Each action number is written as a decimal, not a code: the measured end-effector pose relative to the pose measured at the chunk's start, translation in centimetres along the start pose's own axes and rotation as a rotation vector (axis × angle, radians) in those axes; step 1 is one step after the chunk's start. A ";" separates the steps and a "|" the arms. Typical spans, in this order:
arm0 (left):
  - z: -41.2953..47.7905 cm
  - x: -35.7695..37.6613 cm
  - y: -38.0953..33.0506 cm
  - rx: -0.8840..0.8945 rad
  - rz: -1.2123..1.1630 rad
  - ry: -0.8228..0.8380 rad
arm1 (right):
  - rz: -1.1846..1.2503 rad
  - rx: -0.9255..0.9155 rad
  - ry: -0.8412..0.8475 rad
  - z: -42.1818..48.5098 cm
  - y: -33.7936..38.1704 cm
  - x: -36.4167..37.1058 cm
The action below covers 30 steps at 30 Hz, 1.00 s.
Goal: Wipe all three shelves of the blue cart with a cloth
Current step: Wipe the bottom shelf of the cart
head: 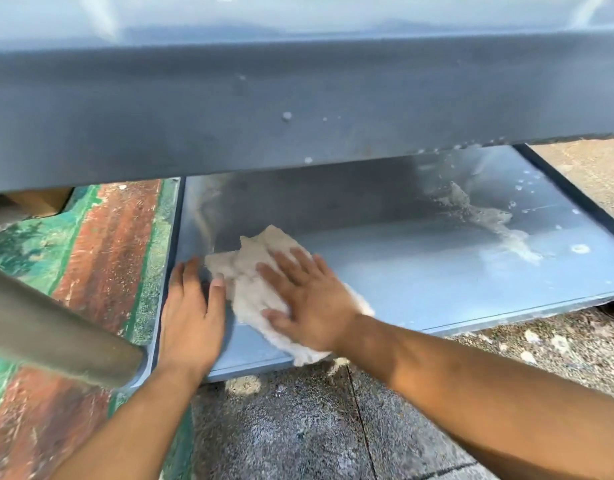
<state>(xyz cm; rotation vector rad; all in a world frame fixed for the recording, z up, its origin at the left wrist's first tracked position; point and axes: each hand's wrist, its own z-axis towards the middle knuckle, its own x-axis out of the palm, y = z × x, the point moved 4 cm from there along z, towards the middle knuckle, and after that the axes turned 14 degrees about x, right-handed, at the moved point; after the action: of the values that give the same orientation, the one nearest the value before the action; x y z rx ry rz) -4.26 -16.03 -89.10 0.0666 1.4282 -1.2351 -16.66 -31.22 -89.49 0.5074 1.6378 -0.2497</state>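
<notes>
A white cloth (pixel 253 285) lies crumpled on the lower shelf (pixel 454 282) of the blue cart, near its front left corner. My right hand (pixel 309 299) presses flat on the cloth with straight, spread fingers. My left hand (pixel 191 313) rests flat on the shelf's left rim, its thumb touching the cloth's edge. A pale smear of dirt (pixel 485 216) with small white spots marks the shelf toward the back right. The shelf above (pixel 298 109) fills the upper part of the view and hides the back of the lower shelf.
A grey cart post (pixel 56 330) slants across the lower left. Left of the cart is floor painted in green and red stripes (pixel 91 258). Rough grey concrete (pixel 281 427) lies under my arms, with gravel (pixel 540 344) to the right.
</notes>
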 end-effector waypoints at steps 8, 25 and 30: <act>0.2 0.2 0.6 -0.023 0.044 -0.015 | -0.110 0.223 -0.010 -6.6 -22.9 -3.1; 0.0 -0.1 -0.3 -0.049 0.043 0.172 | 0.022 -0.386 0.343 -7.4 -3.2 -0.5; 0.0 -0.4 -0.5 -0.044 0.035 0.213 | 0.085 -0.530 0.316 -7.2 4.3 -0.5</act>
<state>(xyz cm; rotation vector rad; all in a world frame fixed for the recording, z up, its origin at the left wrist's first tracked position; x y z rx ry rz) -4.47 -15.96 -88.48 0.1972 1.6305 -1.1950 -20.97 -24.28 -87.47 0.2135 1.8926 0.3402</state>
